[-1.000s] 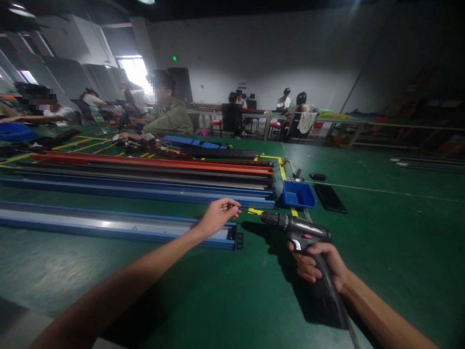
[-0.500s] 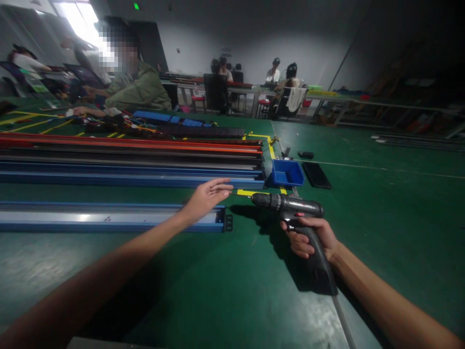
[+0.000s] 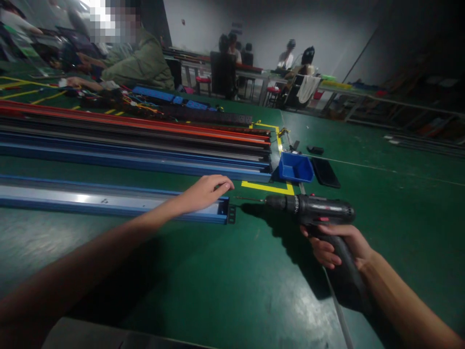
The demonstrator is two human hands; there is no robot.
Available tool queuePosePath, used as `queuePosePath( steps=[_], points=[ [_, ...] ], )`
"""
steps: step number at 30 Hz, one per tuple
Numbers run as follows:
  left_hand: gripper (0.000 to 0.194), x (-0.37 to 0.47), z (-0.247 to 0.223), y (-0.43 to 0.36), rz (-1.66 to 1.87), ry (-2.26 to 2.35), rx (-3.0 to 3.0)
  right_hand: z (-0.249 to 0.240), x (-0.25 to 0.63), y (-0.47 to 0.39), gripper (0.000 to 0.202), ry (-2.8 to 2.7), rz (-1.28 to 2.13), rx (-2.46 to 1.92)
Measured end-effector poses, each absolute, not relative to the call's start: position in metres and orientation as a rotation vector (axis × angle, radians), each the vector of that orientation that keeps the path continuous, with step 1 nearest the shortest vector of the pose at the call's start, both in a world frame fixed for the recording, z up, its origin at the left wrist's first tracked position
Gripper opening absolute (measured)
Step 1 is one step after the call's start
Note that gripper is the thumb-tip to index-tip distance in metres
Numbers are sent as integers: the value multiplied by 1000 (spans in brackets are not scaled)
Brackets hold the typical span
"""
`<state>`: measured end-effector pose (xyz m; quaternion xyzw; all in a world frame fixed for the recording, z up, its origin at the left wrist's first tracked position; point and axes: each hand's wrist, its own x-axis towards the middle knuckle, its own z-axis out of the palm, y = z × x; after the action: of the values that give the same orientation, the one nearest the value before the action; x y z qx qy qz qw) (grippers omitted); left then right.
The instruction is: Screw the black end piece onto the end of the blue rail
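My right hand (image 3: 336,245) is wrapped round the handle of a black power drill (image 3: 319,209), whose long thin bit (image 3: 249,198) points left. Its tip is near the black end piece (image 3: 231,214) of a blue metal channel (image 3: 109,199) lying on the green table. My left hand (image 3: 207,191) is over the right end of that channel, palm down, its fingers bent and close together near the bit's tip. Whether anything is under its fingers is hidden.
Long blue, black and orange profiles (image 3: 163,131) lie behind. A blue bin (image 3: 296,167) and a black phone-like slab (image 3: 326,172) are at the back right. Across the table a person's green sleeve (image 3: 145,65) reaches toward coloured wires (image 3: 141,106).
My right hand and the drill have moved right. My left hand's fingers, stretched over the bit's tip before, are now bent and apart from it. The view has shifted.
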<state>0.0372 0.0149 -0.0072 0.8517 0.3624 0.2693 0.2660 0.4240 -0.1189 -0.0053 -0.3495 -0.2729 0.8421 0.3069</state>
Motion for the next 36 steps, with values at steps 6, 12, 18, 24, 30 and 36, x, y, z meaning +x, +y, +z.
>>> queuePosePath(
  steps=[6,12,18,24,30,36],
  points=[
    [34,39,-15,8,514,867,2462,-21,437,-138,25,-629,2302,-964],
    [32,39,-16,7,438,896,2514,-23,427,-139,25,-622,2350,-931],
    [30,40,-15,7,450,900,2507,-23,426,-140,25,-618,2378,-917],
    [27,40,-14,6,503,890,2444,-24,429,-140,27,-628,2373,-950],
    [26,41,-14,5,509,902,2443,-24,430,-140,27,-623,2388,-939],
    [28,40,-15,6,454,908,2489,-26,429,-140,27,-585,2405,-873]
  ],
)
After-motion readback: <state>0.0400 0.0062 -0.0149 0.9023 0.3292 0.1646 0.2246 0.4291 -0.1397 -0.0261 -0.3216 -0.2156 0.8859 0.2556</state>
